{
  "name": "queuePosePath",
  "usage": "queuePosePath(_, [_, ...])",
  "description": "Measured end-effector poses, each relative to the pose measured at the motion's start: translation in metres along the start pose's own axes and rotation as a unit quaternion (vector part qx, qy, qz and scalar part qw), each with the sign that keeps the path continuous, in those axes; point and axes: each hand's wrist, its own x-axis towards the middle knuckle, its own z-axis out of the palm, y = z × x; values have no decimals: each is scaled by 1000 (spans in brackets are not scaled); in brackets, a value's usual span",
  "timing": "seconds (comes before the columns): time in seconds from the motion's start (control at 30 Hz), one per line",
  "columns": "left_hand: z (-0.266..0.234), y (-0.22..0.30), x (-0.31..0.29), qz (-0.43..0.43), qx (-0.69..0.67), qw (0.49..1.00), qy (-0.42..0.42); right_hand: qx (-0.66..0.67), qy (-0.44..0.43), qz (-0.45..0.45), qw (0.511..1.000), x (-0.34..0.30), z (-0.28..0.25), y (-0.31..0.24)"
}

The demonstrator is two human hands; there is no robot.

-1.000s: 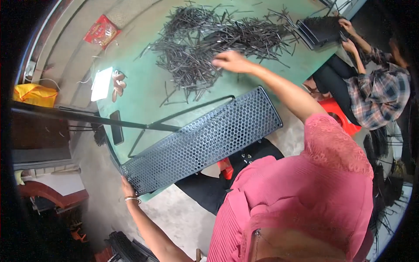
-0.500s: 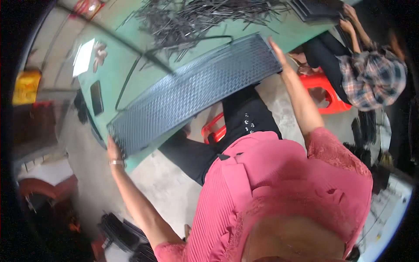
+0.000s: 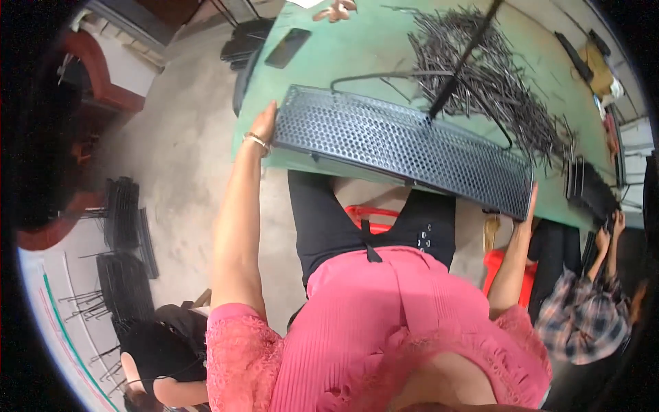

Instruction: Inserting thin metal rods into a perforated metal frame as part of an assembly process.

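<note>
A long, dark, perforated metal panel [image 3: 405, 147] with a raised rim lies level before me, at the near edge of the green table. My left hand [image 3: 263, 127] grips its left end, the thumb and fingers at the short edge. At the opposite end, my right hand [image 3: 527, 216] holds the short edge, most of its fingers hidden. A bent black wire frame [image 3: 384, 75] shows behind the panel's far edge. From that same edge a dark rod [image 3: 461, 67] rises toward the top of the view.
Thin black strips [image 3: 473, 55] lie heaped on the green table [image 3: 371, 48]. A dark flat rectangle [image 3: 287, 48] rests near its left edge. At the right, a person in a plaid shirt [image 3: 583, 316] handles black parts. Black racks [image 3: 123, 281] and another person in black [image 3: 165, 343] are at the lower left.
The view has swung leftward, and the panel, once slanting up to the right, now slants down to the right in it. Both hands stay on its ends.
</note>
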Motion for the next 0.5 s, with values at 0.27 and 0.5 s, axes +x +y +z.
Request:
queuePosePath(0.27, [-112,-42,82,170,130,926,310,60,154,-60,984,-53,-14,11])
queuePosePath(0.5, [-115,-60,158,30,83,952,293,-20,115,-60,991,-41,-74,26])
